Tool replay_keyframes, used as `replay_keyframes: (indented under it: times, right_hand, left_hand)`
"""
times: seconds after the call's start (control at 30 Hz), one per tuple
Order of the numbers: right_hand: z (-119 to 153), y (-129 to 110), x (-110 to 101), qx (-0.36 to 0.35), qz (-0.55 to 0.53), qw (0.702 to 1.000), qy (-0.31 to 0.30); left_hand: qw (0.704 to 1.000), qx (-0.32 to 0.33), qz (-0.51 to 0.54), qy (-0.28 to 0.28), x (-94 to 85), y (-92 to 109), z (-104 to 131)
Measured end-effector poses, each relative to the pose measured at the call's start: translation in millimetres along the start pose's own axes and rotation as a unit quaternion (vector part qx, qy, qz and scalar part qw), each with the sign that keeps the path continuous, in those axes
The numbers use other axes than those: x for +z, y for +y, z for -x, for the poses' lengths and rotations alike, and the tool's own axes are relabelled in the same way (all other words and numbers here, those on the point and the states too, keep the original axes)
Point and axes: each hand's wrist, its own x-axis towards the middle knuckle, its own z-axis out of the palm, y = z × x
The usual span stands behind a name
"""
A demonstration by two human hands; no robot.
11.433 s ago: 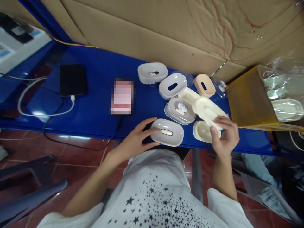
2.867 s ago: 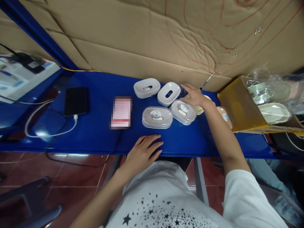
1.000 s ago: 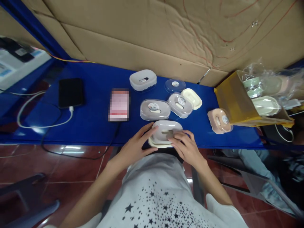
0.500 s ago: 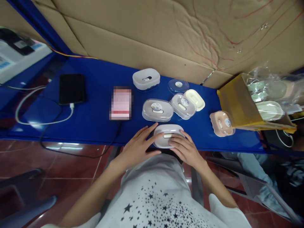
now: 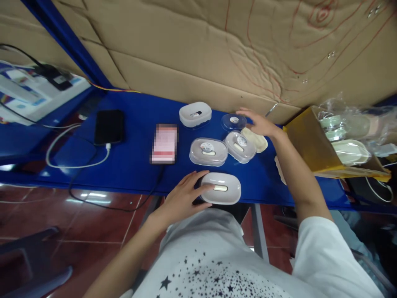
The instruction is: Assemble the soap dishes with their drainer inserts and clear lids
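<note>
Soap box (image 5: 221,188) sits at the desk's (image 5: 133,124) near edge, left hand (image 5: 182,198) resting flat against it so it stays put. Right hand (image 5: 257,123), fingers spread wide, hovers at one o'clock over a clear lid (image 5: 233,121).

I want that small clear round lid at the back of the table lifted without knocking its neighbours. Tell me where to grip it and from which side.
Pinch the clear round lid by its rim, coming from above. It lies flat and low, so the thin edge is probably the only purchase, and the right hand is already beside it. The cream dish and a covered box crowd its near side.
</note>
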Motion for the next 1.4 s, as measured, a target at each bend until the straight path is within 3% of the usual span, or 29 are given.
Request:
replay_keyframes:
  times: [0.07,0.17,0.3,0.4,0.53,0.6,0.67,0.77,0.87,0.97,1.03,1.23,1.4]
  right_hand:
    - [-28.2,22.9,14.2,-0.005,0.002,0.999,-0.038]
    - [-47.5,37.6,32.7,0.016,0.021,0.997,-0.073]
    - [-52.0,36.8,39.1,0.052,0.029,0.996,-0.072]
    - [-48.1,26.0,28.8,0.045,0.011,0.997,-0.058]
    - [-16.3,-12.8,-6.7,0.039,-0.002,0.999,0.018]
    - [18.1,-47.8,-23.1,0.032,-0.004,0.997,0.071]
    - [61.8,-90.8,-27.5,0.014,0.0,0.996,0.083]
    - [127.4,-154.5,-4.8,-0.014,0.006,1.0,-0.013]
    - [169.6,-195.1,36.4,0.004,0.006,0.999,-0.04]
    - [182.0,-208.7,65.8,0.013,0.001,1.0,-0.011]
    - [180.2,-209.8,71.6,0.005,0.008,1.0,0.005]
    - [169.4,-207.6,56.0,-0.046,0.03,0.998,-0.024]
    - [163.9,-204.0,55.3,-0.035,-0.005,0.999,-0.041]
  left_hand:
    - [1.0,-0.005,0.005,-0.002,-0.4,-0.1,0.5]
    - [1.0,0.002,0.013,-0.001,-0.9,-0.3,-0.7]
    - [1.0,0.005,0.018,0.001,-1.9,-0.5,-2.6]
    - [1.0,0.0,0.02,-0.004,-2.2,-0.4,-2.1]
    - [0.999,-0.022,0.028,-0.008,-0.7,-1.2,0.1]
    - [0.999,-0.034,0.036,-0.005,1.0,-1.8,0.3]
    - [0.998,-0.043,0.046,0.002,3.1,-2.3,-0.4]
    - [0.997,-0.049,0.059,0.019,5.7,-2.4,-1.8]
    - [0.997,-0.059,0.054,0.024,7.1,-2.6,-2.3]
    - [0.996,-0.071,0.046,0.016,7.2,-4.1,-1.6]
    - [0.996,-0.072,0.047,0.012,6.6,-5.5,-1.3]
    - [0.997,-0.063,0.05,0.009,3.8,-4.4,-3.3]
    - [0.996,-0.077,0.046,0.007,3.1,-1.0,-4.7]
